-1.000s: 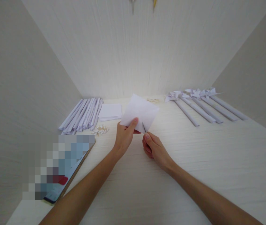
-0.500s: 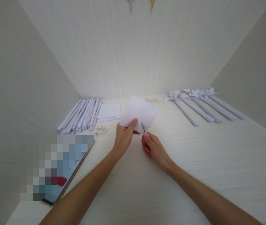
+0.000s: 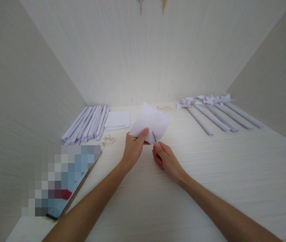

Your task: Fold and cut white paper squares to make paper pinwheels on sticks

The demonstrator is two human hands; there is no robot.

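Note:
A square sheet of white paper (image 3: 151, 120) is held up above the table, tilted with one corner toward me. My left hand (image 3: 134, 147) pinches its lower left edge, thumb on top and fingers beneath. At the near corner, my right hand (image 3: 165, 158) is closed around scissors (image 3: 154, 136). One thin dark blade shows over the paper, pointing in from the corner toward the middle. The handles are hidden inside my curled fingers.
Rolled paper tubes (image 3: 89, 123) lie at the left beside stacked paper squares (image 3: 117, 120). Small white-and-yellow pieces (image 3: 108, 140) are heaped nearby, a phone (image 3: 76, 191) closer to me. Paper pinwheels on tube sticks (image 3: 209, 114) lie right. More small bits (image 3: 163, 108) sit against the back wall.
The paper has shifted very slightly to the right and turned a little. Both hands keep their grips, and the blade stays at the same corner.

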